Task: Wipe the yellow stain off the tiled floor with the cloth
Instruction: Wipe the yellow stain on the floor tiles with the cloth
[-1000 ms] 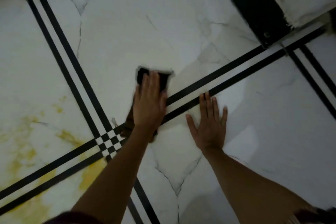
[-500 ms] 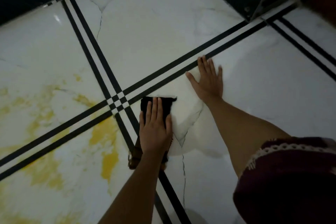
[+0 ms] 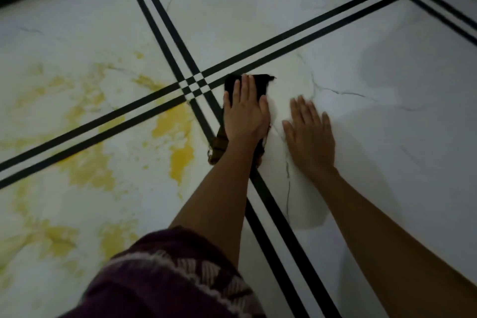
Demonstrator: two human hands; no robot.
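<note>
Your left hand lies flat on the dark cloth, fingers straight, pinning it to the floor with the palm instead of gripping it. The cloth's far edge shows past your fingertips and a brownish tail trails by your wrist. Your right hand rests open and empty on the tile just to the right, bracing you.

The stain is left of the cloth, beyond the black stripes that cross beside your left hand. Its strongest yellow sits close to the crossing, and paler smears spread far left and near you. The cloth is not on it yet.

Slide the cloth left over the stripes while keeping the palm's weight on it, so it does not bunch or slip out. Begin at the thick patch and draw the strokes inward; I judge outward strokes would smear the yellow onto clean tile. Fold to a fresh face once one side looks loaded. Keep the right hand planted on dry tile.
</note>
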